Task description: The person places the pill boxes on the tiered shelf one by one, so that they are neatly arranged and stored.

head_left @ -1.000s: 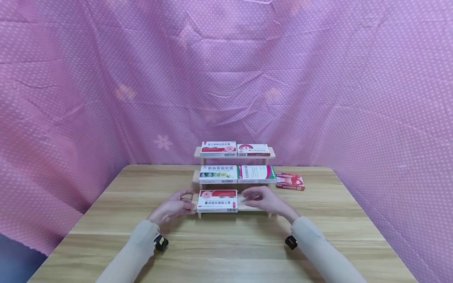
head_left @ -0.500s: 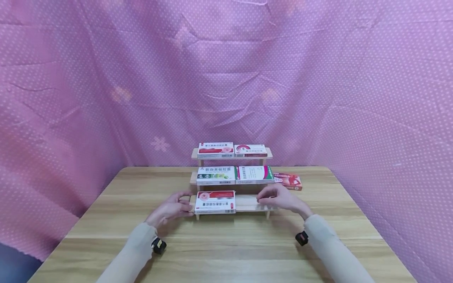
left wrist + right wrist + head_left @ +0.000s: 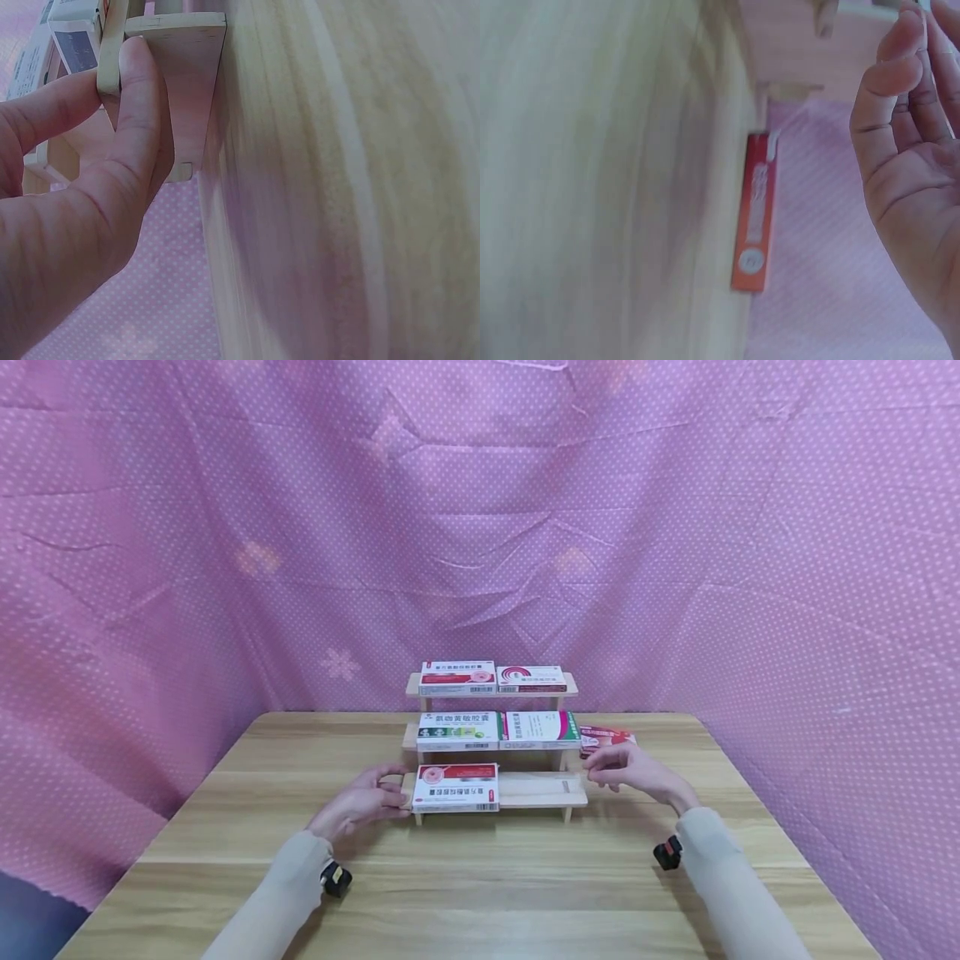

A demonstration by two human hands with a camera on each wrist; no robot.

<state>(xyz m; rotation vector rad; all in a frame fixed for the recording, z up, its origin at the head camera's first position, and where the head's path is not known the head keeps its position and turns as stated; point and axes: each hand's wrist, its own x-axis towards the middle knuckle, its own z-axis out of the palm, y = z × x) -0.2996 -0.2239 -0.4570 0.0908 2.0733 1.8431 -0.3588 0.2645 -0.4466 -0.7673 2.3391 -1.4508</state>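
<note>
My left hand (image 3: pixel 365 802) pinches the left end of the lowest step of a wooden three-tier display stand (image 3: pixel 525 800); the left wrist view shows the thumb and a finger on the board's end (image 3: pixel 109 71). A white and red medicine box (image 3: pixel 456 788) lies on that step's left half. Over its right half stretches a thin clear plastic strip (image 3: pixel 551 783). Just past the step's right end, my right hand (image 3: pixel 637 772) pinches the strip's edge between thumb and fingers. The right wrist view shows only a thin sliver at the fingertips.
Two medicine boxes, one red and white (image 3: pixel 457 677) and one smaller (image 3: pixel 531 679), fill the top step. The middle step bears a green and white box (image 3: pixel 457 732) and a white and magenta box (image 3: pixel 538 730). A red box (image 3: pixel 754 217) lies on the table right of the stand.
My right hand has moved right along the lowest step to beyond its right end, uncovering the step's right half. My left hand keeps its hold on the left end.
</note>
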